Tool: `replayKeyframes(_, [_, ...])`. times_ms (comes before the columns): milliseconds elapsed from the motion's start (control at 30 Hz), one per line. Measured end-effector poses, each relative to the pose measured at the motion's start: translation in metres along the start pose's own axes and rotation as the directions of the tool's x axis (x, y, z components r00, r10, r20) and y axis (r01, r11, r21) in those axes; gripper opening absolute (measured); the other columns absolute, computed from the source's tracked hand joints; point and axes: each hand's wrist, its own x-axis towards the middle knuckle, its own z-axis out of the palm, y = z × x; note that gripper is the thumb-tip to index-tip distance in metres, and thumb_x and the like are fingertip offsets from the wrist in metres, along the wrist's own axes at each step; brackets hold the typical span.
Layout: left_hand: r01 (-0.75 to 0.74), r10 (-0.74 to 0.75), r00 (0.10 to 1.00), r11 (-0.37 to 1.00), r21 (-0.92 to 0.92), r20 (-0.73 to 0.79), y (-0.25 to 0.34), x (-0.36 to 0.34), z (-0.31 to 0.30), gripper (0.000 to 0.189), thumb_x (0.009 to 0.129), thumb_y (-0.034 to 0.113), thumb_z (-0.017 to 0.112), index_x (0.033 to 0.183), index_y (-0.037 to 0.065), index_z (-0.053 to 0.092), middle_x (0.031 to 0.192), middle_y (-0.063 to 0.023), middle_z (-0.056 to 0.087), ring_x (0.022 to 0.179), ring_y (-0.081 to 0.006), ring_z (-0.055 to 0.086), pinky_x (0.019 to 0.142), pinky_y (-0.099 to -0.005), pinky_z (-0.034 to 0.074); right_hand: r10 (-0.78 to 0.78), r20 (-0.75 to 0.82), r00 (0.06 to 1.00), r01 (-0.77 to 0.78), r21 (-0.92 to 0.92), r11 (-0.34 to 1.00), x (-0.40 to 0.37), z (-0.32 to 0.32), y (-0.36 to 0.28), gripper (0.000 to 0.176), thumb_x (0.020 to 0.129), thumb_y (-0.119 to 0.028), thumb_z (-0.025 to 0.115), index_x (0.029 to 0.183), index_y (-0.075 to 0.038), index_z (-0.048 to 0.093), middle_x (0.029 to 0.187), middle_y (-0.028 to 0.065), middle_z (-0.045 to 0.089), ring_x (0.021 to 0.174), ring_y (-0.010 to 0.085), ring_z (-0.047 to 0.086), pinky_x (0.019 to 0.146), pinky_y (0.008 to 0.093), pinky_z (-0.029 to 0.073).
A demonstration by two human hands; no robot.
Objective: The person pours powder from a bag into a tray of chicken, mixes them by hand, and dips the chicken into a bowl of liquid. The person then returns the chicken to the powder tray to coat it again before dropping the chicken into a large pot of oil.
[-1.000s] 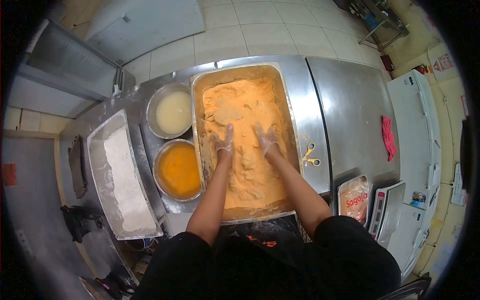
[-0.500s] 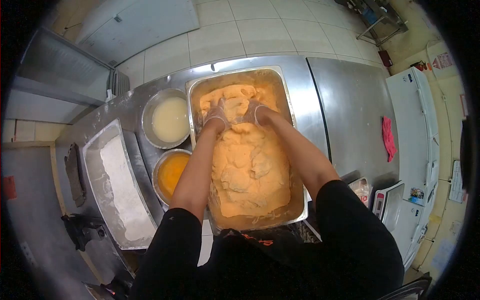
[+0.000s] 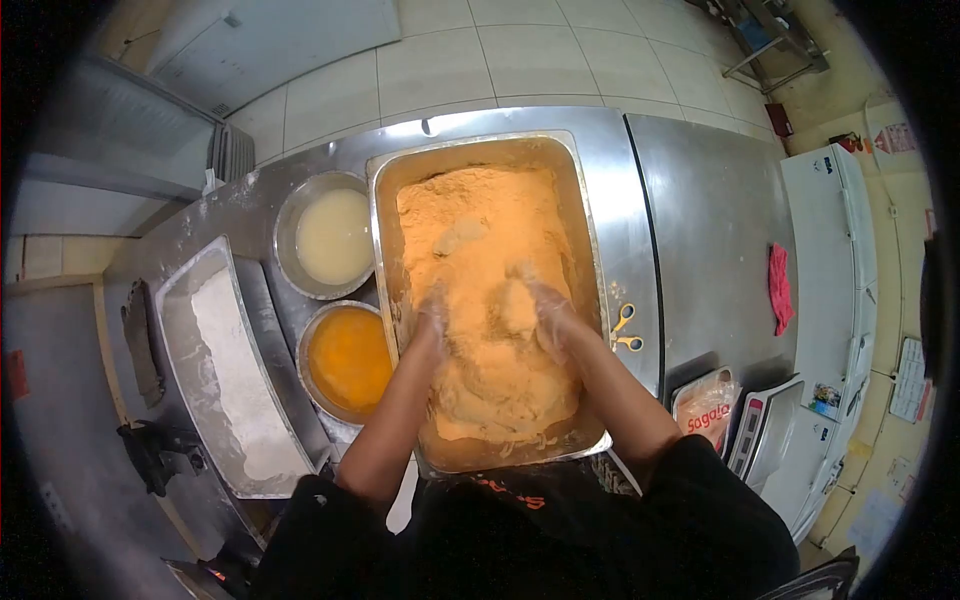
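The fingers of the left hand (image 3: pixel 433 318) and right hand (image 3: pixel 555 316) blur into the orange flour (image 3: pixel 490 390); I cannot tell how far open they are or whether they grip anything. The right is beside a lump (image 3: pixel 518 308). The flour lies in a pan (image 3: pixel 490 152) reaching from the table's (image 3: pixel 625 190) far edge to its near edge, scissors (image 3: pixel 621 328) just beside its right edge.

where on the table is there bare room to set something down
Widest: the right-hand steel table, left of the pink cloth and beyond the bag and scale. A narrower strip runs right of the big tray, beyond the scissors. Left is crowded: pale-liquid bowl, orange-liquid bowl, white-powder tray.
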Motion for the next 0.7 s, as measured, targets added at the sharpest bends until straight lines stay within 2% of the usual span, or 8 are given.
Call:
replayKeyframes(33, [0.095, -0.09, 0.995, 0.979, -0.182, 0.035, -0.003, -0.012, 0.0, 0.089, 0.094, 0.059, 0.047, 0.155, 0.004, 0.013, 0.159, -0.0211, 0.02, 0.145, -0.0334, 0.025, 0.115, -0.0405, 0.028, 0.019, 0.018, 1.0, -0.022, 0.181, 0.983, -0.003, -0.009, 0.001, 0.08, 0.086, -0.061, 0.062, 0.13, 0.006, 0.054, 0.128, 0.0229, 0.058, 0.122, 0.0387, 0.052, 0.103, 0.0444, 0.039])
replayKeyframes(100, [-0.057, 0.058, 0.998, 0.992, 0.115, -0.001, -0.06, -0.01, -0.015, 0.094, 0.092, 0.066, 0.045, 0.156, 0.007, 0.009, 0.161, -0.0196, 0.014, 0.146, -0.0355, 0.021, 0.115, -0.0462, 0.025, -0.086, -0.059, 0.995, 0.092, 0.109, 0.99, -0.006, -0.027, 0.03, 0.078, 0.087, -0.06, 0.059, 0.13, 0.005, 0.054, 0.126, 0.0224, 0.059, 0.121, 0.0386, 0.052, 0.102, 0.0444, 0.039])
replayKeyframes(167, [-0.037, 0.06, 0.996, 0.954, 0.297, -0.071, -0.078, -0.013, -0.011, 0.098, 0.089, 0.07, 0.045, 0.157, 0.01, 0.007, 0.162, -0.018, 0.01, 0.147, -0.0362, 0.017, 0.116, -0.0498, 0.022, -0.316, -0.173, 0.933, 0.205, -0.466, 0.861, 0.001, -0.032, 0.088, 0.076, 0.089, -0.06, 0.055, 0.13, 0.004, 0.054, 0.124, 0.0218, 0.059, 0.119, 0.0384, 0.053, 0.102, 0.0444, 0.039])
replayKeyframes(233, [0.191, -0.12, 0.968, 0.922, 0.338, -0.22, -0.084, -0.033, 0.019, 0.1, 0.088, 0.072, 0.046, 0.157, 0.012, 0.005, 0.163, -0.0163, 0.008, 0.148, -0.0357, 0.014, 0.116, -0.0512, 0.02, -0.395, -0.253, 0.883, 0.152, -0.642, 0.751, 0.027, -0.011, 0.149, 0.074, 0.091, -0.06, 0.052, 0.13, 0.003, 0.054, 0.122, 0.0213, 0.06, 0.117, 0.0383, 0.053, 0.101, 0.0444, 0.039])
replayKeyframes(300, [0.14, -0.127, 0.983, 0.985, 0.1, -0.13, -0.074, -0.047, 0.019, 0.102, 0.086, 0.073, 0.048, 0.157, 0.012, 0.005, 0.163, -0.0163, 0.009, 0.148, -0.0353, 0.016, 0.116, -0.0491, 0.021, -0.394, -0.247, 0.886, 0.225, -0.514, 0.828, 0.073, -0.003, 0.176, 0.072, 0.093, -0.06, 0.048, 0.131, 0.002, 0.054, 0.121, 0.0208, 0.06, 0.115, 0.0381, 0.054, 0.101, 0.0444, 0.039])
replayKeyframes(400, [0.069, -0.073, 0.997, 0.975, -0.209, -0.009, -0.053, -0.056, 0.011, 0.104, 0.085, 0.073, 0.05, 0.157, 0.012, 0.006, 0.162, -0.0161, 0.013, 0.146, -0.0344, 0.02, 0.116, -0.0462, 0.022, -0.023, -0.056, 0.998, 0.03, 0.129, 0.991, 0.023, -0.017, 0.093, 0.076, 0.094, -0.062, 0.045, 0.137, 0.001, 0.048, 0.132, 0.0267, 0.052, 0.123, 0.042, 0.049, 0.105, 0.0442, 0.038])
replayKeyframes(600, [-0.158, 0.237, 0.941, 0.94, 0.304, -0.243, -0.116, -0.069, 0.015, 0.098, 0.086, 0.069, 0.051, 0.155, 0.008, 0.016, 0.157, -0.0154, 0.026, 0.142, -0.032, 0.029, 0.114, -0.0421, 0.027, -0.328, -0.13, 0.936, 0.331, 0.001, 0.944, 0.002, -0.026, 0.155, 0.067, 0.094, -0.055, 0.048, 0.14, -0.006, 0.046, 0.139, 0.0227, 0.049, 0.126, 0.0361, 0.049, 0.105, 0.0424, 0.041])
replayKeyframes(700, [-0.051, 0.028, 0.996, 0.965, -0.258, -0.09, -0.094, -0.09, 0.042, 0.096, 0.087, 0.068, 0.052, 0.154, 0.007, 0.021, 0.155, -0.015, 0.032, 0.14, -0.0307, 0.034, 0.114, -0.04, 0.03, -0.096, -0.045, 0.994, 0.106, 0.44, 0.892, -0.025, 0.019, 0.142, 0.057, 0.095, -0.043, 0.05, 0.139, -0.008, 0.047, 0.137, 0.0211, 0.051, 0.124, 0.0352, 0.051, 0.102, 0.0443, 0.044])
